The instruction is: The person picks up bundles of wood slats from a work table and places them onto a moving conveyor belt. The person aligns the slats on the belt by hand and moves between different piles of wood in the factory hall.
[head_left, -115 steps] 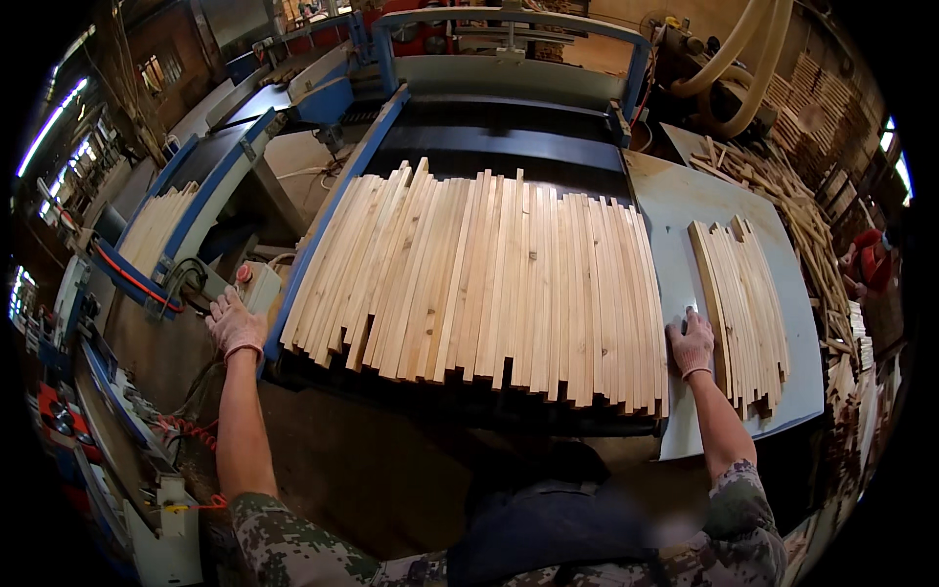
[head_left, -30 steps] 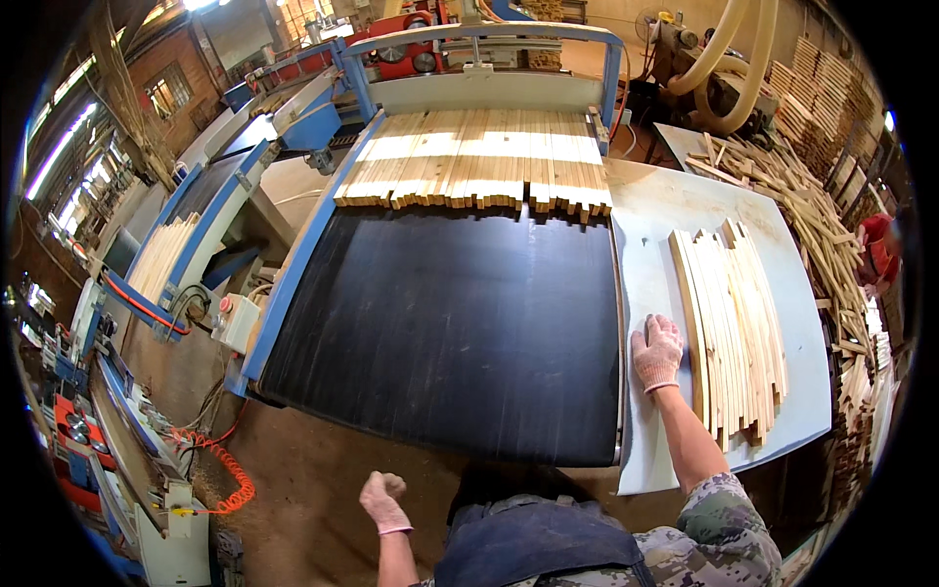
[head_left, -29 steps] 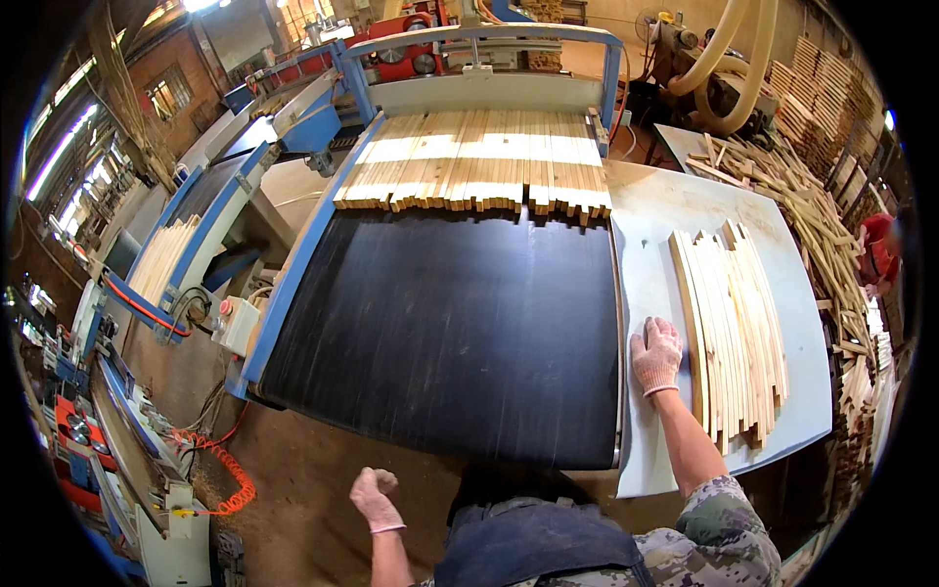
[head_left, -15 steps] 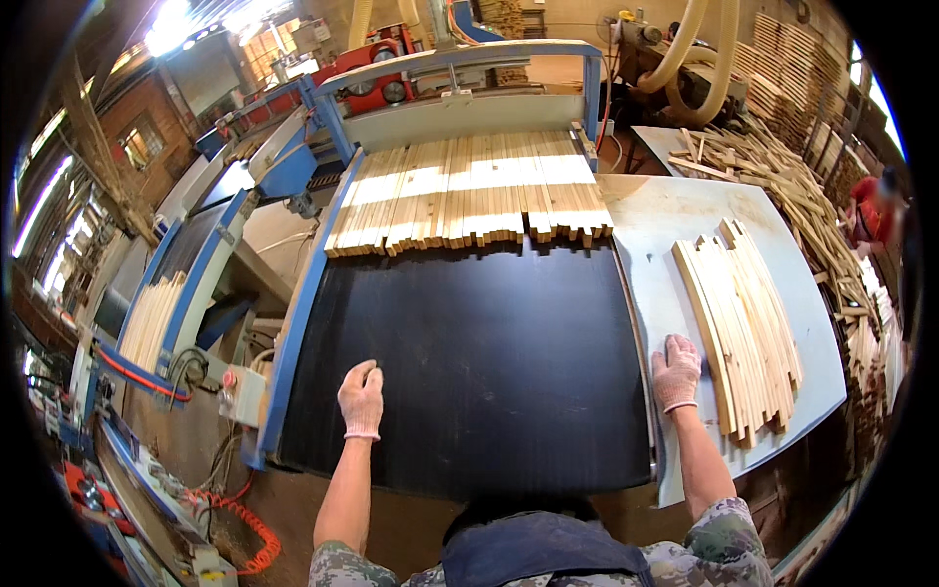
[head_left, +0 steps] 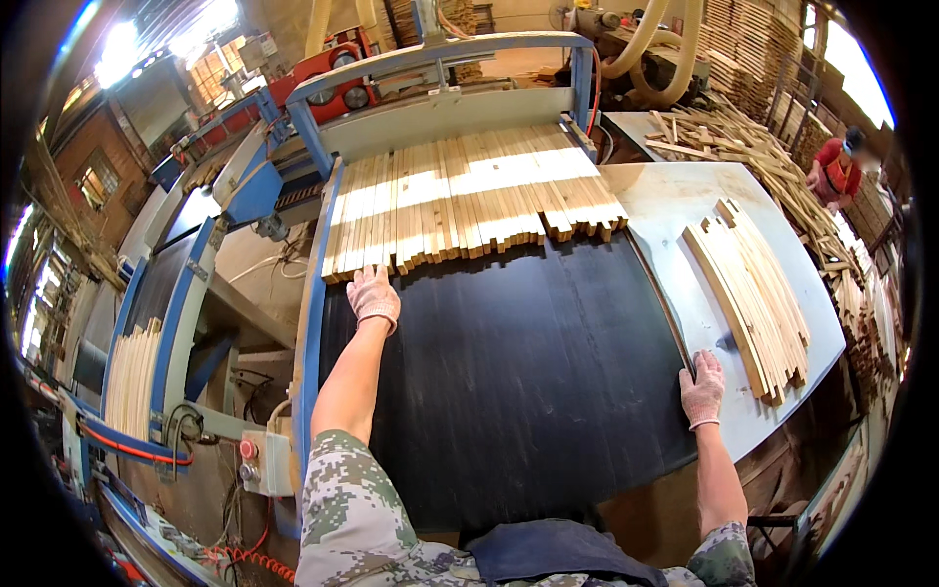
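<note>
My left hand (head_left: pixel 373 295), in a pale knitted glove, reaches to the near ends of the wooden strips (head_left: pixel 460 191) at the left. Its fingers are stretched out against the strip ends, not wrapped round any. These strips lie side by side in a wide row on the far part of the black belt (head_left: pixel 528 372), their near ends uneven. My right hand (head_left: pixel 702 389), gloved alike, rests with its fingers extended at the seam between the belt and the pale side table (head_left: pixel 729 338); it holds nothing. A smaller batch of strips (head_left: pixel 753 298) lies on that table, to the right of this hand.
A blue frame (head_left: pixel 440 61) spans the belt's far end. On the left stand a control box with a red button (head_left: pixel 266 462) and a second narrow conveyor (head_left: pixel 161 293) bearing strips. Loose wood (head_left: pixel 753 161) is heaped at the right, near a person in red (head_left: pixel 838 176).
My left hand has moved forward from above the bare belt to the strip ends at the left. The right hand stays by the side table's edge. My view has shifted.
</note>
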`<act>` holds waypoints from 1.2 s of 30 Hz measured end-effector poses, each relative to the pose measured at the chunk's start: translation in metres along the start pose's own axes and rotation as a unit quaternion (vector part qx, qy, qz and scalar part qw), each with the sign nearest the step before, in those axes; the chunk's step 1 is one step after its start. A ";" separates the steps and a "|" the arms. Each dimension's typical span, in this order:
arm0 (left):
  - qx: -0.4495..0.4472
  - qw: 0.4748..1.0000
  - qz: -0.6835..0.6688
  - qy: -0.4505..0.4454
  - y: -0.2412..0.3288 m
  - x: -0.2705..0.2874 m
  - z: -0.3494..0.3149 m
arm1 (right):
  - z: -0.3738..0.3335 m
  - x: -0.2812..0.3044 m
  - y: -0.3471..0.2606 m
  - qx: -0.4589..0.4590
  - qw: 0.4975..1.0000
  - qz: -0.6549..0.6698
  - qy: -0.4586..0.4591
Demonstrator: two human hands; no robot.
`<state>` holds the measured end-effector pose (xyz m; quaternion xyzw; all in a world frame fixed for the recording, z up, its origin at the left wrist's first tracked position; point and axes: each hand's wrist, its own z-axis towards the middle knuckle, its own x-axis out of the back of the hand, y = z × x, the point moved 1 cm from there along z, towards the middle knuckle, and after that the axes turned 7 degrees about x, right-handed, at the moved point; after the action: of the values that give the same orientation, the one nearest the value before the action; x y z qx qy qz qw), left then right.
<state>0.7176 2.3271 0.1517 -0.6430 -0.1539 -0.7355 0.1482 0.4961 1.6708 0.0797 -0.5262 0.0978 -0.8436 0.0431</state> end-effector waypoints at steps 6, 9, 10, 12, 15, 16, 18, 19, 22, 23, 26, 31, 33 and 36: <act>-0.009 1.000 0.005 0.002 -0.006 -0.025 0.063 | 0.008 0.000 -0.012 -0.023 1.000 0.013 0.006; -0.057 0.998 0.009 0.027 -0.007 -0.035 0.077 | 0.011 0.010 -0.020 -0.041 0.999 0.011 -0.003; -0.060 0.997 0.019 0.035 -0.003 -0.035 0.077 | 0.011 0.013 -0.020 -0.045 0.999 0.011 -0.009; -0.088 0.995 0.020 0.050 0.003 -0.030 0.079 | 0.006 0.011 -0.011 -0.046 0.999 -0.001 -0.006; -0.055 0.997 0.022 0.042 -0.001 -0.033 0.102 | 0.007 0.003 -0.006 -0.033 0.999 -0.010 0.001; -0.030 0.999 0.018 0.022 -0.001 -0.035 0.111 | 0.007 0.003 -0.008 -0.035 0.999 -0.014 -0.003; -0.011 1.000 0.018 -0.001 0.000 -0.039 0.129 | 0.009 0.003 -0.008 -0.036 0.999 -0.014 -0.006; -0.020 1.000 0.021 -0.008 0.008 -0.037 0.133 | 0.008 0.007 -0.009 -0.039 0.999 -0.015 -0.007; -0.030 0.998 0.045 -0.014 0.016 -0.023 0.142 | 0.008 0.004 -0.010 -0.043 0.999 -0.013 -0.009; -0.033 0.998 0.051 -0.022 0.019 -0.020 0.143 | 0.007 0.004 -0.010 -0.043 0.999 -0.018 -0.009; -0.030 0.999 0.036 -0.021 0.013 -0.031 0.156 | 0.007 0.005 -0.013 -0.047 0.999 -0.015 -0.004; -0.084 0.995 0.020 -0.055 0.021 -0.008 0.132 | 0.011 0.011 -0.018 -0.035 0.999 -0.017 0.006; -0.110 0.987 0.065 -0.093 0.020 0.004 0.129 | 0.015 0.012 -0.021 -0.033 0.999 -0.013 0.002; -0.100 0.994 -0.046 0.003 -0.002 -0.019 0.125 | 0.015 0.016 -0.022 -0.025 1.000 -0.009 0.005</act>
<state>0.8319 2.3817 0.1481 -0.6443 -0.1087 -0.7554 0.0493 0.5028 1.6873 0.1049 -0.5238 0.1142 -0.8439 0.0215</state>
